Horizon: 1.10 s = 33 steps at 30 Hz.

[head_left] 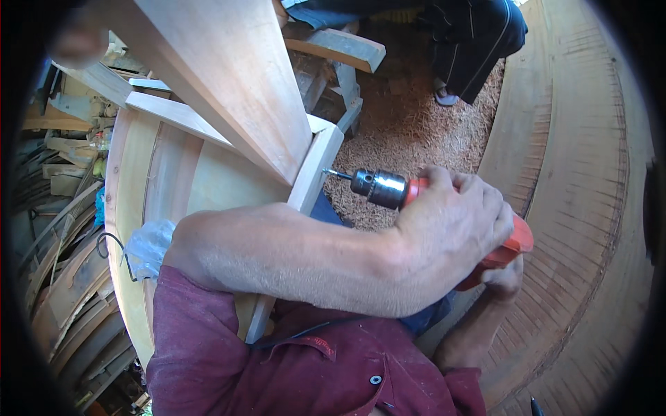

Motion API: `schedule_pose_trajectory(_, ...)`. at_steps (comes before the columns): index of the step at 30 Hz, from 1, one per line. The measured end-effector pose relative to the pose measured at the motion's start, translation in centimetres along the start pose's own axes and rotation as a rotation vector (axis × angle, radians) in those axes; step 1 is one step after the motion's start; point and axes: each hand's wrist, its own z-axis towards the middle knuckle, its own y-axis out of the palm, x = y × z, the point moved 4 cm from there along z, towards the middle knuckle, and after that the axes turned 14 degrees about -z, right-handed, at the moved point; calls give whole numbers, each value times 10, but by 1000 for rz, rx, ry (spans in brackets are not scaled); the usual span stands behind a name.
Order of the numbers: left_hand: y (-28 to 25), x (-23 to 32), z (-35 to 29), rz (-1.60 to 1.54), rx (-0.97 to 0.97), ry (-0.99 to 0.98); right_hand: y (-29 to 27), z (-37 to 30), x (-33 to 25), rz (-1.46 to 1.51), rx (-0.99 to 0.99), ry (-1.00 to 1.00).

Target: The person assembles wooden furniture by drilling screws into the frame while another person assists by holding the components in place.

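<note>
A red power drill (515,239) with a metal keyed chuck (378,187) is in both my hands. Across its front body lies my left hand (461,215), fingers wrapped over the top. At the rear, my right hand (505,277) closes around the drill's lower part, partly hidden behind the left forearm. The thin bit (336,173) points left, its tip at the edge of a pale wooden rail (320,156); whether it has entered the wood I cannot tell. A broad, smooth wooden post (239,83) meets this rail at a slant.
A pale curved wooden panel (173,166) lies left of the post. Large curved boards (576,173) stretch along the right. Wood shavings (395,145) cover the floor. Another person's dark-trousered leg (479,41) is at the top, near a wooden block (340,47). Scrap wood (69,298) piles up at left.
</note>
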Motion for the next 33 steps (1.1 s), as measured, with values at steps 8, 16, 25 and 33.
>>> schedule_pose_trajectory(8, -8, 1, 13, -39, -97, -63, 3, 6, -23, -264, 96, 41)
schedule_pose_trajectory(16, -6, -2, 13, -40, -86, -92, 4, 14, -26, -239, -3, 98)
schedule_pose_trajectory(25, -8, -2, 14, -22, -83, -72, 2, 13, -31, -199, 13, 98)
schedule_pose_trajectory(33, -5, 0, 16, -35, -91, -66, -6, 13, -28, -272, -47, 82)
